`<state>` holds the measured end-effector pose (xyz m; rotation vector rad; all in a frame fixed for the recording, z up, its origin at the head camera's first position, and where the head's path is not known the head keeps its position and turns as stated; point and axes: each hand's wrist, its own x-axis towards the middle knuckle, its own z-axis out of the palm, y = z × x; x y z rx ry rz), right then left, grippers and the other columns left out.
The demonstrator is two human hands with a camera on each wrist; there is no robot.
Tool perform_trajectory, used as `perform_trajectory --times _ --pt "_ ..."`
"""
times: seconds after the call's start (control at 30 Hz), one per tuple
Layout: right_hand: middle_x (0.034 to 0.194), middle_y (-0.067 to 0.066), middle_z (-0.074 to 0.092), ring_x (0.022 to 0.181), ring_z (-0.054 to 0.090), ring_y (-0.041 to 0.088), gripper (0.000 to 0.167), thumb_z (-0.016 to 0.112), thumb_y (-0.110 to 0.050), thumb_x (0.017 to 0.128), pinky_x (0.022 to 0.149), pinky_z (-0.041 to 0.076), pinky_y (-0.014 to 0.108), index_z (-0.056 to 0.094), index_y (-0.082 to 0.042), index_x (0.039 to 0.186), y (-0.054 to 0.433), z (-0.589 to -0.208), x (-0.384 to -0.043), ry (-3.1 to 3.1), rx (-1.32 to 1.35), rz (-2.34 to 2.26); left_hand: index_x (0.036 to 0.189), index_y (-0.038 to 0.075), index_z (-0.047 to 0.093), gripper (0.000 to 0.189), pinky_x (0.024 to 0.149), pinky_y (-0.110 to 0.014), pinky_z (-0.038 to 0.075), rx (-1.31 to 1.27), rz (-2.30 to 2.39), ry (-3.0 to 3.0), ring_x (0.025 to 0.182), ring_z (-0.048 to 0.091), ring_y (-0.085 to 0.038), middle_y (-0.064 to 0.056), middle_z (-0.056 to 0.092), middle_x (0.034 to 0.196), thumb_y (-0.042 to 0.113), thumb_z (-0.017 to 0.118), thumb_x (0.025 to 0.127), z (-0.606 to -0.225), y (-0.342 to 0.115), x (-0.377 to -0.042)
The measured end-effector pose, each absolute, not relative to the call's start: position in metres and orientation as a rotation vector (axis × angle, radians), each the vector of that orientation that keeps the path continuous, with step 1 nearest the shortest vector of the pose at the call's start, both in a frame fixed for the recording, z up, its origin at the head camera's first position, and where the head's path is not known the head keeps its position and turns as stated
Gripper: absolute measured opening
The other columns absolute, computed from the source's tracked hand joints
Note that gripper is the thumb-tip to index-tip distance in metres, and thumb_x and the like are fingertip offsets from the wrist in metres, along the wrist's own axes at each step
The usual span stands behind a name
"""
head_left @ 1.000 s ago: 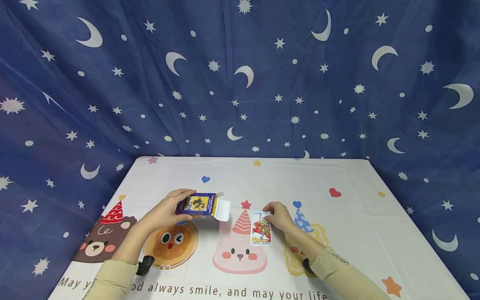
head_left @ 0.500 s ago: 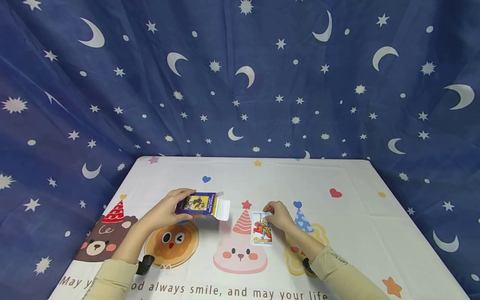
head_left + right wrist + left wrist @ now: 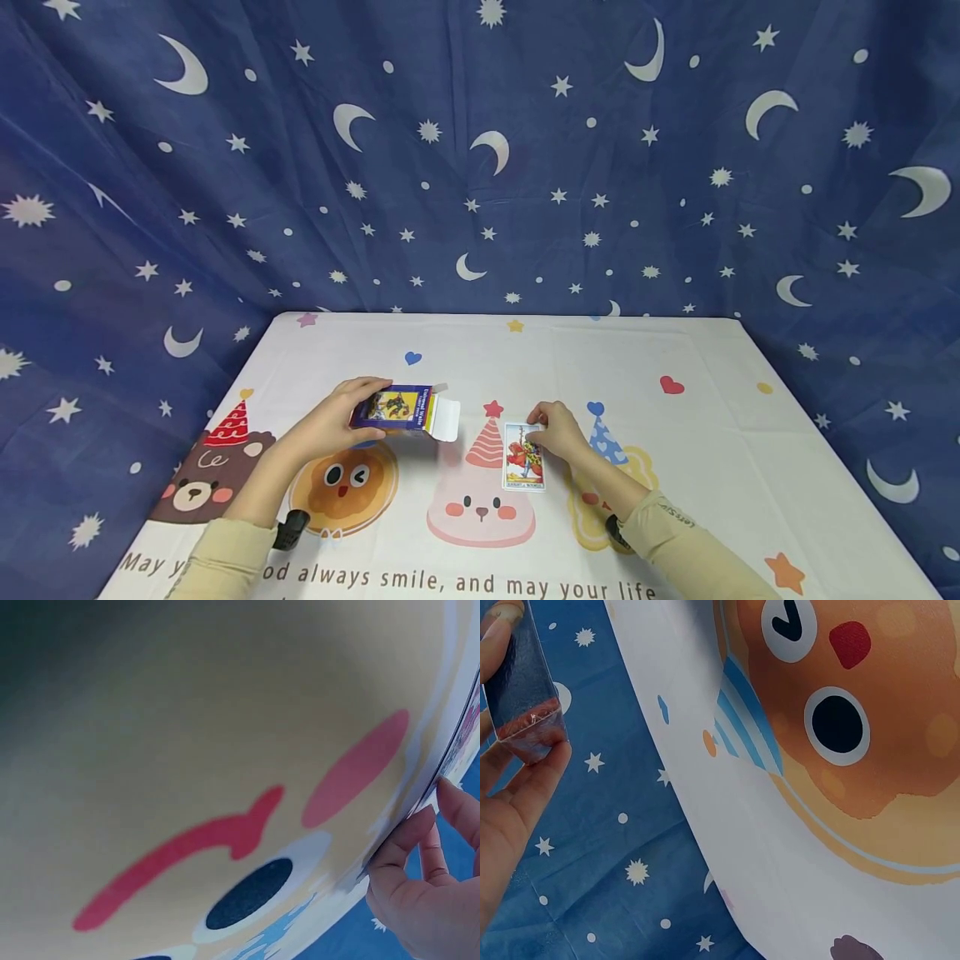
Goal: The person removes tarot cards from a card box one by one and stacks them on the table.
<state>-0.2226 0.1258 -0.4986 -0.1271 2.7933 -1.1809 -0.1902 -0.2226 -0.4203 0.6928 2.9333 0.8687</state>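
My left hand (image 3: 333,423) grips a dark blue and yellow tarot card box (image 3: 392,406), fingers along the far side and thumb along the near side. Its white end flap (image 3: 447,419) is folded out, facing right. In the left wrist view, the fingers wrap the plain end of the card box (image 3: 526,690). Face up near the table's middle is a tarot card (image 3: 522,471) showing a horse and rider. My right hand (image 3: 558,431) holds it at the upper right edge. The right wrist view shows the fingertips at the edge of the thin tarot card (image 3: 466,731).
A white tablecloth (image 3: 600,358) with printed cartoon faces, hearts and stars covers the table. Behind and at both sides hangs a dark blue curtain (image 3: 420,208) with moons and stars. Dark wrist-worn devices (image 3: 291,529) sit by both sleeves.
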Motion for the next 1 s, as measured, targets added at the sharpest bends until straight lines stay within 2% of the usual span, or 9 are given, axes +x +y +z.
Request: perform_trajectory --times 0.13,0.3,0.43,0.6,0.77,1.0 --pt "0.088 0.01 0.05 0.08 0.046 0.019 0.02 0.074 -0.005 0.076 0.071 0.043 0.03 0.062 -0.002 0.092 0.126 -0.496 -0.221 2.783 -0.117 -1.184 0.136 0.003 0.047 0.069 0.101 -0.058 0.04 0.693 0.872 2.931 0.126 0.041 -0.042 -0.022 0.046 0.137 0.014 0.078 0.076 -0.42 -0.222 -0.191" --pt "0.103 0.02 0.047 0.087 0.047 0.028 0.052 0.075 -0.019 0.078 0.071 0.048 0.038 0.051 0.0 0.121 0.119 -0.492 -0.208 2.774 -0.159 -1.12 0.136 0.004 0.047 0.069 0.1 -0.058 0.04 0.689 0.866 2.932 0.126 0.041 -0.042 -0.022 0.046 0.137 0.014 0.078 0.076 -0.42 -0.222 -0.19" --pt "0.112 0.027 0.045 0.094 0.043 0.035 0.079 0.079 -0.027 0.073 0.072 0.048 0.046 0.039 0.001 0.134 0.108 -0.49 -0.195 2.84 -0.218 -1.031 0.136 0.004 0.047 0.068 0.101 -0.058 0.04 0.703 0.865 2.926 0.125 0.042 -0.042 -0.023 0.046 0.137 0.014 0.078 0.076 -0.421 -0.221 -0.19" --pt "0.122 0.03 0.042 0.106 0.041 0.042 0.097 0.085 -0.028 0.065 0.079 0.042 0.054 0.031 -0.001 0.141 0.097 -0.493 -0.185 2.926 -0.217 -0.966 0.136 0.004 0.047 0.069 0.101 -0.059 0.039 0.72 0.879 2.929 0.125 0.041 -0.042 -0.022 0.046 0.137 0.014 0.078 0.076 -0.42 -0.221 -0.191" --pt "0.133 0.033 0.035 0.116 0.037 0.047 0.103 0.086 -0.027 0.063 0.086 0.038 0.057 0.027 -0.006 0.145 0.092 -0.498 -0.182 2.954 -0.191 -0.886 0.136 0.004 0.048 0.068 0.101 -0.059 0.04 0.717 0.88 2.925 0.126 0.041 -0.043 -0.022 0.046 0.137 0.014 0.078 0.076 -0.42 -0.221 -0.191" --pt "0.132 0.032 0.037 0.114 0.039 0.046 0.1 0.086 -0.023 0.062 0.086 0.039 0.057 0.03 -0.005 0.143 0.09 -0.496 -0.179 2.965 -0.189 -0.856 0.136 0.004 0.048 0.068 0.101 -0.059 0.04 0.711 0.874 2.924 0.125 0.042 -0.042 -0.022 0.046 0.137 0.015 0.078 0.076 -0.42 -0.22 -0.19"
